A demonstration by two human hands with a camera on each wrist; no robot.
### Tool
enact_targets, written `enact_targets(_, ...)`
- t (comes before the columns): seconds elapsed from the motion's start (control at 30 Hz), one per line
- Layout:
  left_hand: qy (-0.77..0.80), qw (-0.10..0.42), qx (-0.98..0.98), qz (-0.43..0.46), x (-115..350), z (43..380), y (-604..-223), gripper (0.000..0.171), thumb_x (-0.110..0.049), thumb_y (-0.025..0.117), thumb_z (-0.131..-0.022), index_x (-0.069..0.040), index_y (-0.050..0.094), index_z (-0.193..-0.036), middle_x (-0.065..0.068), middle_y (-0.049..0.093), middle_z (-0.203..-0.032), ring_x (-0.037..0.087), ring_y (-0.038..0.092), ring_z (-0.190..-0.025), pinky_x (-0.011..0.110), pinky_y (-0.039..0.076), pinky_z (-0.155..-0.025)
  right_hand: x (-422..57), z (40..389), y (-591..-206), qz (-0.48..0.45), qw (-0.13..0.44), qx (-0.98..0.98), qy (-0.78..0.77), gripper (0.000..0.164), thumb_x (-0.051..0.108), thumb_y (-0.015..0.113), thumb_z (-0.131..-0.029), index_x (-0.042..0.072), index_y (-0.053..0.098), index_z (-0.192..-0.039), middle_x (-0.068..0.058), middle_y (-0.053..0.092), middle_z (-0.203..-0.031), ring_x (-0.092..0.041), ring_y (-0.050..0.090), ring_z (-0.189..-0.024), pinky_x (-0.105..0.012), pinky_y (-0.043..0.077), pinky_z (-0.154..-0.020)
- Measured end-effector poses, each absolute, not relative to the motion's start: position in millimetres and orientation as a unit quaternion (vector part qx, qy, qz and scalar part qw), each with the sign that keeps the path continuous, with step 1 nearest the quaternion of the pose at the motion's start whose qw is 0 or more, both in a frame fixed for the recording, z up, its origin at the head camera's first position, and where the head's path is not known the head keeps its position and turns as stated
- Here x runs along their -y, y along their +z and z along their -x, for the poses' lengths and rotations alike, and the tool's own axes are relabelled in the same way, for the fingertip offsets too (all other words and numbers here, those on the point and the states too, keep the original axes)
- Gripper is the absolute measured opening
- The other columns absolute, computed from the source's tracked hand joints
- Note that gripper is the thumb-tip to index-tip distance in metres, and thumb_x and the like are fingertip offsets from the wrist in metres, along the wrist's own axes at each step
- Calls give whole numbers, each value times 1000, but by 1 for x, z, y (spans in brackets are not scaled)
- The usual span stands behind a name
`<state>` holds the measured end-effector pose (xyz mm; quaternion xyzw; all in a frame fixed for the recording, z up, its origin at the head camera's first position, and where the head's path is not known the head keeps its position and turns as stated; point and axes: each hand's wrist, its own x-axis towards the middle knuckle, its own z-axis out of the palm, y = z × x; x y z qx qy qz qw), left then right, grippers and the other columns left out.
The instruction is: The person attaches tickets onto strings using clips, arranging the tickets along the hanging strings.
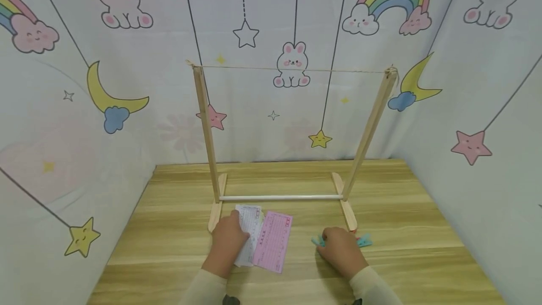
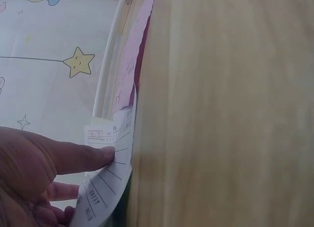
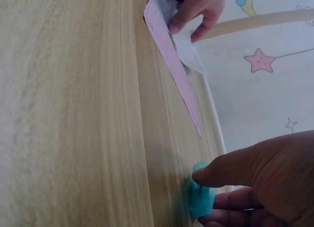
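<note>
On the left, my left hand (image 1: 228, 239) pinches the edge of a white printed paper slip (image 1: 250, 218), thumb on its face and fingers behind it. Overlapping that slip, a pink printed slip (image 1: 274, 241) lies to its right. In the left wrist view the white slip (image 2: 105, 178) bends up under the thumb. My right hand (image 1: 342, 251) is at the table, its thumb and fingers pinching a teal clothespin (image 3: 201, 195). More teal clothespins (image 1: 365, 240), with a bit of red beside them, show past its right side, partly hidden by the hand.
Behind the slips stands a wooden frame with a left post (image 1: 206, 140), a right post (image 1: 369, 131) and a string (image 1: 254, 68) tied between their tops. A white rod (image 1: 279, 197) joins the posts low down. Printed cloth walls (image 1: 271, 140) surround the wooden table (image 1: 406, 267).
</note>
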<state>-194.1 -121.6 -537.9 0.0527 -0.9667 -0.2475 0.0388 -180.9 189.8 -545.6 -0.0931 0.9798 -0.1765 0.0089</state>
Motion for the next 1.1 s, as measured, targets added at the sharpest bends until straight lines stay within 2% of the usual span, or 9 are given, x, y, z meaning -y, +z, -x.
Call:
enact_targets(0.23,-242,49,968,-47,124,195,-544,83,-9,89,-72,8,48,-142,22,68,-88,35,65,-74,52,52,-65,-185,181,-550,99,0,-978,-181,36,30,86,-83,1,74,-102,-10,72,-94,-25,69,-83,-49,59,-77)
enact_targets(0.37,-247,50,966,-51,125,195,-549,86,-6,86,-74,4,45,-148,23,70,-88,35,66,-73,53,52,-67,-183,183,-554,96,-3,-978,-187,33,26,86,-84,1,74,-102,-10,72,-96,-27,70,-88,-50,58,-82)
enact_targets(0.47,-262,44,962,-60,126,195,-550,83,-3,81,-76,2,44,-150,24,71,-90,33,64,-71,52,51,-67,-183,184,-553,91,-11,-976,-198,27,22,83,-84,3,74,-100,-9,73,-96,-28,70,-89,-50,57,-83)
enact_targets(0.6,-286,50,956,-54,129,196,-546,76,-2,78,-80,3,46,-149,25,71,-93,29,63,-67,45,52,-60,-187,193,-544,73,-8,-959,-274,22,20,79,-86,7,74,-102,-1,70,-93,-19,65,-84,-43,56,-79)
enact_targets(0.7,-307,51,949,-46,129,196,-542,67,-5,79,-84,4,51,-145,25,72,-103,30,67,-75,46,56,-65,-193,202,-528,59,8,-930,-362,24,21,78,-90,8,72,-110,4,68,-94,-13,62,-85,-38,56,-79)
enact_targets(0.83,-336,43,940,-45,128,198,-535,51,-9,76,-90,2,59,-137,23,72,-116,31,70,-86,48,58,-75,-205,212,-496,73,28,-879,-471,30,22,76,-96,7,70,-120,-2,68,-103,-18,67,-97,-35,56,-85)
enact_targets(0.97,-362,44,930,-43,128,200,-525,36,-12,72,-95,0,66,-129,18,74,-108,22,69,-77,39,58,-65,-214,223,-462,93,46,-824,-557,35,24,74,-98,3,68,-126,-9,68,-110,-20,69,-104,-31,56,-89)
enact_targets(1.1,-394,67,916,-31,131,204,-506,27,-18,68,-101,-1,68,-122,16,75,-103,20,70,-72,32,58,-57,-215,234,-427,117,48,-780,-612,38,18,74,-98,-3,64,-128,-10,70,-112,-19,69,-103,-28,56,-91)
